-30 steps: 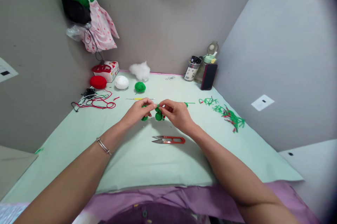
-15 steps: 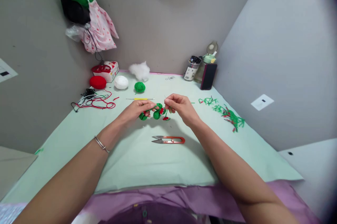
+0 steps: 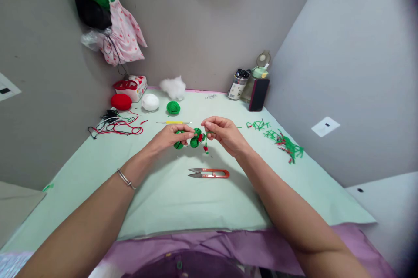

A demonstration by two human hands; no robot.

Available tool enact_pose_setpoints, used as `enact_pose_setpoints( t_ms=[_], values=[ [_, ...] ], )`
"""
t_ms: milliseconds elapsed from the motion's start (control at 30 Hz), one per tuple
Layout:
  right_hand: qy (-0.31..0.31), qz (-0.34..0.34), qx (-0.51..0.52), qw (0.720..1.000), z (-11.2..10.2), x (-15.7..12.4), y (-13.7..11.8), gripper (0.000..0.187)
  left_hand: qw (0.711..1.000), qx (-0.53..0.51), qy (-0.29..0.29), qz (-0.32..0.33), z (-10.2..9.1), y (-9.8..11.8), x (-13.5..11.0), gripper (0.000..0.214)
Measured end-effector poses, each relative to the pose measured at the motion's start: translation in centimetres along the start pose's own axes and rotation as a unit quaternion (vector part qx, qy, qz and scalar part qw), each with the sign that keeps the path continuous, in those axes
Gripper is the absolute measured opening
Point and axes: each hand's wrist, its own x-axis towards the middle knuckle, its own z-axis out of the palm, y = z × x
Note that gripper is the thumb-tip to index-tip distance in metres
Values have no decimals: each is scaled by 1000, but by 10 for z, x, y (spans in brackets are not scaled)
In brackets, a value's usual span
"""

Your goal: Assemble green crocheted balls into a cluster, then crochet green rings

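My left hand [image 3: 176,134] is closed around a green crocheted piece [image 3: 195,142] with rounded, ball-like parts and red bits, held just above the table. Close by on the right, my right hand [image 3: 220,132] pinches a green strand of yarn at the fingertips; whether a needle is in that pinch is too small to tell. A short green cord with a red and green tip [image 3: 206,149] dangles between the hands. Below them lie orange-handled thread snips [image 3: 209,173], blades pointing left. Behind my left hand rests a yellow-handled crochet hook [image 3: 174,122].
Balls of red [image 3: 121,102], white [image 3: 150,102] and green yarn [image 3: 173,108] stand at the back left, near white stuffing [image 3: 173,88] and tangled cords [image 3: 120,128]. Green and red yarn scraps [image 3: 285,145] lie right. A phone [image 3: 258,95] leans by a pen holder [image 3: 238,84].
The small red-tipped cord has turned to hang more straight down. My right fingers have shifted slightly left, and the green piece has tilted a little in my left hand.
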Motion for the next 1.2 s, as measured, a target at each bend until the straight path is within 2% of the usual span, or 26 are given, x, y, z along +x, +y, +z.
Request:
enact_pose_setpoints(
  t_ms=[133, 567, 1200],
  values=[
    [12, -13, 3, 1000, 3, -1, 2, 33, 1000, -4, 0, 5, 1, 2, -1, 32],
    [42, -112, -96, 988, 13, -4, 5, 22, 1000, 7, -7, 14, 3, 6, -3, 29],
    [34, -123, -124, 984, 14, -5, 6, 19, 1000, 17, -9, 15, 3, 3, -1, 31]
  ],
)
